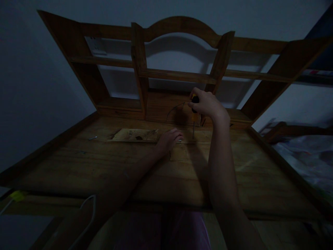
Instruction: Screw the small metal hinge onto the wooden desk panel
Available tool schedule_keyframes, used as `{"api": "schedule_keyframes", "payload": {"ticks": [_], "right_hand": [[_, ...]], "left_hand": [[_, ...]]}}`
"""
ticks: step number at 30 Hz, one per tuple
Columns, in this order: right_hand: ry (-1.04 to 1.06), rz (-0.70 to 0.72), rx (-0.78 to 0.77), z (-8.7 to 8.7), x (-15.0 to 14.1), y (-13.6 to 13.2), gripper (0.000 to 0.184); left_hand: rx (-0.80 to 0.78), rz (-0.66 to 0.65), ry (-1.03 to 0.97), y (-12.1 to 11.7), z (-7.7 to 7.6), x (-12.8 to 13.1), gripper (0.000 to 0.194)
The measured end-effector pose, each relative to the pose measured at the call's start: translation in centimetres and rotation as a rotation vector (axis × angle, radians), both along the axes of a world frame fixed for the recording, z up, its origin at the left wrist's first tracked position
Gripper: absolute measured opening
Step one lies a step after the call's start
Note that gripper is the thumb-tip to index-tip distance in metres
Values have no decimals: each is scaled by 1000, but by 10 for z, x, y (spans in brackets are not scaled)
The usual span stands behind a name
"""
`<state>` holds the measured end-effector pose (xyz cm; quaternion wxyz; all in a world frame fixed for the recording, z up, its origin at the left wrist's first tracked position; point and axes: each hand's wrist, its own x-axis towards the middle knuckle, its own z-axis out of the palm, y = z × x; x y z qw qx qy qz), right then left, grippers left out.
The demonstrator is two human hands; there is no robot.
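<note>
My right hand is closed around the handle of a screwdriver with a yellow and black grip. Its metal shaft points straight down, and the tip meets a narrow wooden strip lying along the desktop. To the left of the tip, my left hand presses on the strip with its fingers together and curled over it. Beside those fingertips is a small shiny metal piece, too dim to make out. A short flat piece of wood sits just in front of the strip, nearer to me.
The wooden desktop carries a small metal piece like a screw on the left. Behind stands a wooden shelf unit with several compartments. A white cable hangs at the front left edge. Pale bedding is at right.
</note>
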<state>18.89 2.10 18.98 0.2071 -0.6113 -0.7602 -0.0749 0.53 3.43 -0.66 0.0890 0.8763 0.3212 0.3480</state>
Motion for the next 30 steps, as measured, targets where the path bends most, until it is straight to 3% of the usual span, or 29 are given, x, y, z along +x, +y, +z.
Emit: {"api": "schedule_keyframes", "payload": {"ticks": [7,15,23,30], "right_hand": [[-1,9,16,-1,-1,1,29],[14,18,7,-1,-1,0,29],[20,24,29,-2,-1,1,26],[1,23,19,-2,0,1,28]], "left_hand": [[17,8,70,-2,3,0,21],[15,-12,124,7,-8,-5,28],[20,1,168,-3,3,-4,26],[0,25,81,-4,3,-2,25]]}}
